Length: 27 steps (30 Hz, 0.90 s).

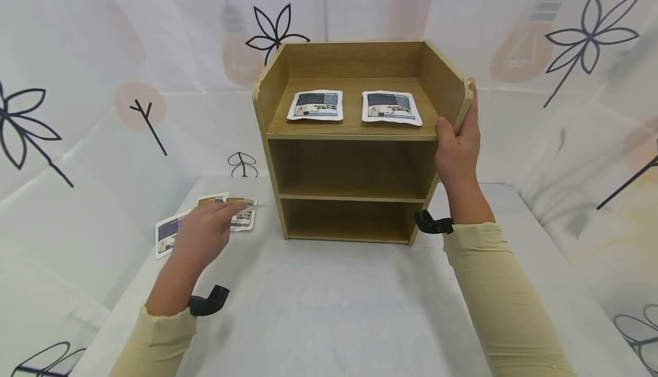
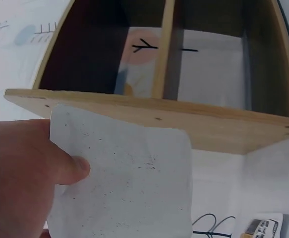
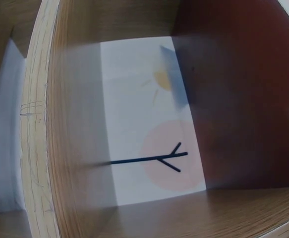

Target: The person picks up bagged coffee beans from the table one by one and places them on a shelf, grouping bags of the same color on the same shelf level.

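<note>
My left hand (image 1: 203,231) pinches a flat white packet (image 2: 124,178) between thumb and fingers. In the left wrist view its plain, speckled back faces the camera, close by the side of a small wooden shelf (image 1: 352,199). My right hand (image 1: 459,151) grips the upper right side panel of that shelf, thumb at the front edge. Two white-edged packets with blue printed labels, a left one (image 1: 316,105) and a right one (image 1: 392,108), lie side by side on the shelf's top level. The right wrist view looks into the shelf's compartments, and the right hand's fingers are hidden there.
Beyond my left hand, a purple-labelled packet (image 1: 168,234) and brown-labelled packets (image 1: 243,221) lie on the white table (image 1: 329,297). Behind the table hangs a white curtain (image 1: 169,34) with plant and bulb prints. The shelf's two lower compartments hold nothing.
</note>
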Each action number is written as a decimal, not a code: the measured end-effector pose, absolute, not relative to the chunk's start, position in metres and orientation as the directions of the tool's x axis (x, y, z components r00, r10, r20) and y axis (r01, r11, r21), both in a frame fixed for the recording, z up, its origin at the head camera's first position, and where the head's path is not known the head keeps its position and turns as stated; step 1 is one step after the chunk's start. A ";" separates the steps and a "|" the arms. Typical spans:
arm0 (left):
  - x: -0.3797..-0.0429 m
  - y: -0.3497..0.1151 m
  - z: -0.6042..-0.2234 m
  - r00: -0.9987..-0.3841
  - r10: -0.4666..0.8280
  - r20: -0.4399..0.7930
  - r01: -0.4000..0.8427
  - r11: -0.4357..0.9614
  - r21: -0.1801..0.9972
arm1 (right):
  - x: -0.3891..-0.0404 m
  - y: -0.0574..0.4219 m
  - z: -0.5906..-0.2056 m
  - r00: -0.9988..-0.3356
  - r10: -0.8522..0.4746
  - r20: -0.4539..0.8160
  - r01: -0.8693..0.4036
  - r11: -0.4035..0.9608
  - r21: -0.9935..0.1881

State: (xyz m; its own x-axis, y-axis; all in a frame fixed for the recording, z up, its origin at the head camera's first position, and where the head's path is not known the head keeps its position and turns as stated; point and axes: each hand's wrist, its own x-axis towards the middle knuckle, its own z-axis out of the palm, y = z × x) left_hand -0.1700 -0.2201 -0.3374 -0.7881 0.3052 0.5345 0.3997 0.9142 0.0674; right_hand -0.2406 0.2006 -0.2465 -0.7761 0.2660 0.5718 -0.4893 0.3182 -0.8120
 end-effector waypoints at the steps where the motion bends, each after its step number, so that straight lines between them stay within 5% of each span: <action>1: -0.169 -0.219 -0.335 -0.784 0.309 0.538 0.404 0.913 0.065 | -0.240 0.200 -0.246 -0.776 0.266 0.572 -0.489 0.318 -0.812; 17: -0.153 -0.208 -0.316 -0.710 0.384 0.591 0.500 0.865 0.039 | -0.240 0.201 -0.246 -0.779 0.263 0.569 -0.489 0.314 -0.814; 27: -0.144 -0.196 -0.303 -0.777 0.392 0.492 0.504 0.857 0.112 | -0.240 0.201 -0.247 -0.776 0.262 0.574 -0.495 0.311 -0.811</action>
State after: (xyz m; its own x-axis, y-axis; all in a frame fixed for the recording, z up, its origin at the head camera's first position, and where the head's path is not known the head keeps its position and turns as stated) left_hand -0.1442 -0.1964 -0.3034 -0.7771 0.3925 0.4920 0.5037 0.8565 0.1123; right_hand -0.2403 0.2006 -0.2467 -0.7761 0.2616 0.5738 -0.4948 0.3115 -0.8113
